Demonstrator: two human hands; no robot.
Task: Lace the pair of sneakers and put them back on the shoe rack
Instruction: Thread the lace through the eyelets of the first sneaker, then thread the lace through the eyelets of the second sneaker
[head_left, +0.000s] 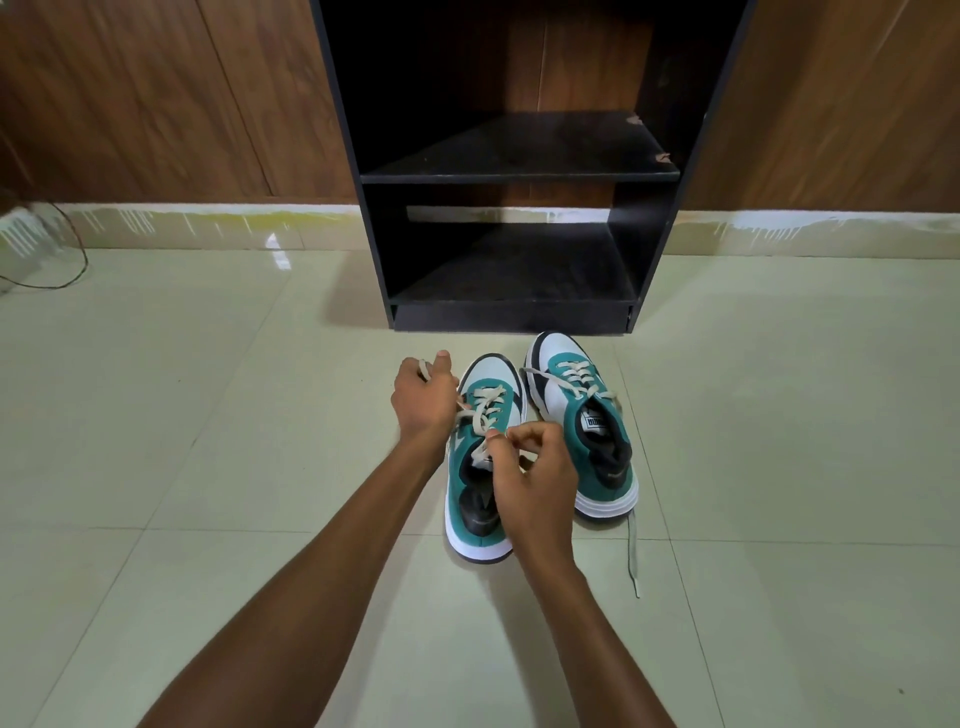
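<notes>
While both hands work its cream flat lace (480, 410), the left teal-and-white sneaker (480, 467) sits toe-forward on the pale tiled floor (208, 415).

Left hand (423, 397), at 10 o'clock from the shoe, has its fingers closed on one lace end, drawn out sideways, likely for tension; right hand (535, 467) pinches the other end over the tongue. Its mate, the right teal-and-white sneaker (582, 426), waits at 2 o'clock, lace trailing. Black wooden shoe rack (519, 176) stands at 12 o'clock, within easy reach.
</notes>
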